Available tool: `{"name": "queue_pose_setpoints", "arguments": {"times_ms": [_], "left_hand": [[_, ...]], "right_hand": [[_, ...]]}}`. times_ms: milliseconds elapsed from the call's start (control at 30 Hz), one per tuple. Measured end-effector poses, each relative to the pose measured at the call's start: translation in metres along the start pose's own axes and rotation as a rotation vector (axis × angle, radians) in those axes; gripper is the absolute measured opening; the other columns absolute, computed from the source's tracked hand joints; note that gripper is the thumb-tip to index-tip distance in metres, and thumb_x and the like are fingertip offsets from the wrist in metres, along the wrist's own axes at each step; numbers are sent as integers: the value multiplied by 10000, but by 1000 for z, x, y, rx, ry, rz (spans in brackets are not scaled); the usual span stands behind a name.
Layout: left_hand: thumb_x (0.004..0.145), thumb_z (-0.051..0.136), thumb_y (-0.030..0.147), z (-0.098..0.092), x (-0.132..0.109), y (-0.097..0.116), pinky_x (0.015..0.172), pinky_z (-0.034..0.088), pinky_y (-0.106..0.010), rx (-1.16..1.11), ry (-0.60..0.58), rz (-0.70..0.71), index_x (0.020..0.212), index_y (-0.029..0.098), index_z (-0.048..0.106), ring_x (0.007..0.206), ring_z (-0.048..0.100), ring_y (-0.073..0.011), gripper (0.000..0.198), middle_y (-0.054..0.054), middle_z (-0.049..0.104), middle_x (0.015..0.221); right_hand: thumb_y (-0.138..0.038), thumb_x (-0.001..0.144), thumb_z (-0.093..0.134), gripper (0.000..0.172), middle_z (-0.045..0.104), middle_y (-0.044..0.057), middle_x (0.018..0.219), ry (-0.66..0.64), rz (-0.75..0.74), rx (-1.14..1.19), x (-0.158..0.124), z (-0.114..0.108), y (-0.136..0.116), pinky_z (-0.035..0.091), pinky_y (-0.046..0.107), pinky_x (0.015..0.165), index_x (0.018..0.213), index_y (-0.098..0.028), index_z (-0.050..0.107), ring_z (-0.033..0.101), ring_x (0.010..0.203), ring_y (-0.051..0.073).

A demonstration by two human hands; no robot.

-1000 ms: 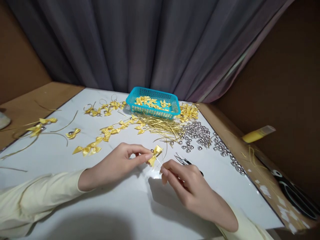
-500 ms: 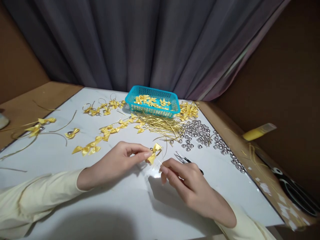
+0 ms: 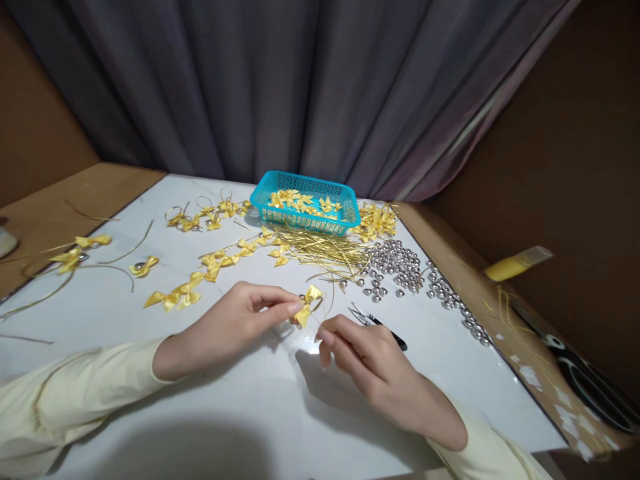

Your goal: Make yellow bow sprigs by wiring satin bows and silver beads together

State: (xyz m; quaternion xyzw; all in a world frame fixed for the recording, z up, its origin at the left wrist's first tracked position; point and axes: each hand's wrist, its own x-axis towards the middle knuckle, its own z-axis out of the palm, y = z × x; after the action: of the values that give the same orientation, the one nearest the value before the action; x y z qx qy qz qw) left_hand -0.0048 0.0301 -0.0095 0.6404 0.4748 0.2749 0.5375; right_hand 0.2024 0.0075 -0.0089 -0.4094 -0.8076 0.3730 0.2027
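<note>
Between the thumb and fingers of my left hand [image 3: 257,313] is a yellow satin bow [image 3: 311,300], held just above the white board [image 3: 240,413]. A thin cord [image 3: 330,297] curves out from behind it. My right hand [image 3: 373,367] is closed in a pinch just right of the bow. From its fingertips a fine strand [image 3: 315,320] reaches toward the bow; whether it is thread or a needle I cannot tell. A small pair of thread snips [image 3: 377,325] lies behind my right hand, partly hidden by it.
A turquoise basket [image 3: 305,223] of bows stands at the back, by a grey curtain [image 3: 280,87]. Gold cords [image 3: 325,250], silver heart-shaped beads [image 3: 397,263] and more bows [image 3: 213,267] lie before it. Large scissors [image 3: 590,387] and a yellow tube [image 3: 520,263] are on the right.
My right hand has shifted very slightly left, toward the bow. My left hand and the bow stay almost in place.
</note>
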Motion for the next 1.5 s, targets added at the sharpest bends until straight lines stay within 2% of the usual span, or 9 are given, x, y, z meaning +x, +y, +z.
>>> {"name": "queue_pose_setpoints", "arguments": {"times_ms": [200,333,533,733,900,1033,1167,1300,1500], "left_hand": [[853,556,376,1,-2,-4,776,449,-264,54,40,33,851,184,706,872,612,-193,244,-19,713,907],[854,557,366,5,-3,-6,770,445,-256,84,93,69,845,192,702,876,606,-186,227,-16,707,917],[839,580,349,9,-3,-7,770,445,-251,22,157,68,796,190,703,855,607,-181,206,-6,713,884],[836,597,360,7,-2,-8,769,441,-261,-187,108,-40,803,195,727,852,602,-182,213,-8,726,876],[837,589,353,6,-1,-6,789,443,-278,-259,92,-55,820,184,735,865,599,-192,224,-28,725,878],[819,615,345,4,0,-3,739,437,-239,-211,88,-42,749,197,727,817,593,-164,198,-2,716,826],[838,586,300,1,1,1,697,430,-205,-195,34,-31,730,202,716,747,583,-126,196,24,690,760],[846,560,311,-2,0,6,666,436,-209,-148,-14,-24,705,194,691,713,580,-128,225,20,678,740],[846,549,268,-3,-6,12,751,447,-234,230,55,231,759,192,669,815,600,-157,166,-2,680,848]], "right_hand": [[-226,973,336,280,507,-44,608,-33,15,2,2,1,-1,358,201,572,758,-180,509,462,516,74],[-231,971,341,286,467,-55,567,-11,16,28,3,5,0,349,202,549,754,-178,520,426,480,74],[-240,975,341,286,492,-48,582,32,-3,64,6,8,2,353,202,546,764,-177,524,428,475,74],[-235,979,328,289,516,-38,585,54,-40,41,10,11,7,360,205,546,793,-174,541,452,485,82],[-231,979,325,256,567,-20,644,67,-102,13,11,15,15,372,198,547,836,-177,531,481,509,82],[-201,971,325,230,559,-17,644,91,-144,-34,10,15,17,386,201,561,840,-181,512,464,496,83],[-143,946,314,184,586,6,699,119,-231,-73,9,16,20,404,202,569,905,-179,490,483,530,94],[-67,886,322,189,580,16,711,155,-317,-96,9,17,24,406,196,565,932,-172,473,485,556,98],[-2,781,328,250,545,-5,666,241,-319,-93,9,17,26,391,188,559,857,-181,485,484,560,96]]}}
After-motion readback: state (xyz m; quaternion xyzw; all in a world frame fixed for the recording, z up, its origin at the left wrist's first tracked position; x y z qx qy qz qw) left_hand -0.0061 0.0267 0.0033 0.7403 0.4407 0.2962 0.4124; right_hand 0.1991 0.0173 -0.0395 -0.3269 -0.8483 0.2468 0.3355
